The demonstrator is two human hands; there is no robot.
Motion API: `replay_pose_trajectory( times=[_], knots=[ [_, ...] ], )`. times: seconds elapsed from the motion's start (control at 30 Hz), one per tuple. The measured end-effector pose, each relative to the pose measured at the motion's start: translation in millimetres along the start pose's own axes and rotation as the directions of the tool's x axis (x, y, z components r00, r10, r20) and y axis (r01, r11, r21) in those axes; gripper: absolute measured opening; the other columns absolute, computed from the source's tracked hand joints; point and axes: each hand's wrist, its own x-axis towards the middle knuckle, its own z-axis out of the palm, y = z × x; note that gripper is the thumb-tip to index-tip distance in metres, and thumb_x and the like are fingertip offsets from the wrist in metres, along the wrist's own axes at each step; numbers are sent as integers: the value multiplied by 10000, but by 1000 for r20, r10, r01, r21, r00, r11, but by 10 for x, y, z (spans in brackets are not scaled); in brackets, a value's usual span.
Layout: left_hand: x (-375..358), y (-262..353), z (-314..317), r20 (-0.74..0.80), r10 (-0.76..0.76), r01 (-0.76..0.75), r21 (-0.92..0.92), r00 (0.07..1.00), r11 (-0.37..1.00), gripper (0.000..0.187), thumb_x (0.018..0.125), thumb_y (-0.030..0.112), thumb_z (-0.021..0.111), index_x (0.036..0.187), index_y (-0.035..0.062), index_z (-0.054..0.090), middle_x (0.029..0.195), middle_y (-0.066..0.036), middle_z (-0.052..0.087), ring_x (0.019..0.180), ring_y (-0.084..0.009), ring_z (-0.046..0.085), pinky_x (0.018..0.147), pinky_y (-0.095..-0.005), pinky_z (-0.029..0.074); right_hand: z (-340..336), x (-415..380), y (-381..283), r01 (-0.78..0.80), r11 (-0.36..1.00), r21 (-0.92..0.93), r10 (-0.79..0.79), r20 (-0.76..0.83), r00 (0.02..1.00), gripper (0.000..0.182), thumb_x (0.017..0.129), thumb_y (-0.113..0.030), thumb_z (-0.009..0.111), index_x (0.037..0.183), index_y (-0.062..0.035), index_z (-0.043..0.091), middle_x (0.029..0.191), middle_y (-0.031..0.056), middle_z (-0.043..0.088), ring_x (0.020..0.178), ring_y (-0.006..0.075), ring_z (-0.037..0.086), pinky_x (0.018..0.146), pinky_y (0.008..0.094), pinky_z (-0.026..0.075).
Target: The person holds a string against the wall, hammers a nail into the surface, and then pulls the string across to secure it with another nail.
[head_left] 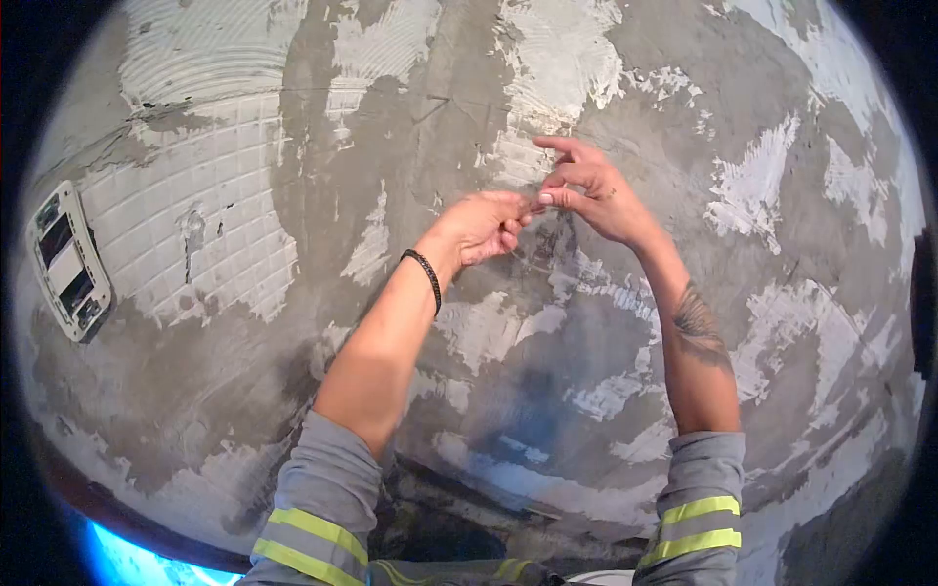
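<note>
Both of my hands are raised in front of a rough grey wall with patches of white plaster, their fingertips meeting near the middle of the view. My left hand (482, 227), with a dark bracelet at its wrist, has its fingers curled and pressed together. Beside it, my right hand (596, 193) brings thumb and a finger together in a pinch, its index finger raised. Whatever lies between the fingertips is too small to make out. Behind the hands is the wall surface (381, 146), partly scored with grid lines.
At the far left, a pale wall frame (70, 262) with dark rectangular openings is set in the wall. A dark object (921, 303) shows at the right edge. Bright blue light (147, 562) shows at the lower left.
</note>
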Motion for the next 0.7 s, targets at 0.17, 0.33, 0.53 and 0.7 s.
replay_pose_trajectory(
  times=[0.17,0.33,0.53,0.7],
  knots=[
    [-23,13,-4,123,47,-53,44,991,998,176,966,115,584,1103,8,603,853,0,562,629,-26,464,516,-175,401,-92,55,-104,-634,734,245,547,340,765,258,925,-269,658,844,-26,690,717,5,637,667,81,565,624,253,483],
    [-34,-48,63,76,248,-250,19,966,968,179,940,119,627,1084,17,596,893,-11,614,644,-34,493,538,-177,421,39,4,-115,-777,596,203,730,267,629,202,943,-250,644,896,-62,702,783,-10,667,676,68,585,617,212,473],
    [46,-82,254,-211,505,-479,165,837,862,165,921,108,654,1051,27,594,908,-28,643,701,-58,554,598,-191,470,118,-40,-222,-776,265,572,779,346,522,187,953,-157,606,1042,-7,674,996,62,693,866,120,662,729,240,532],
    [105,-127,330,-341,620,-624,111,707,773,135,924,88,634,1028,7,602,867,-42,644,725,-119,603,620,-239,492,151,41,-433,-743,280,608,708,392,587,192,941,-93,592,1075,28,657,1066,95,698,964,154,676,802,272,548]
  ],
)
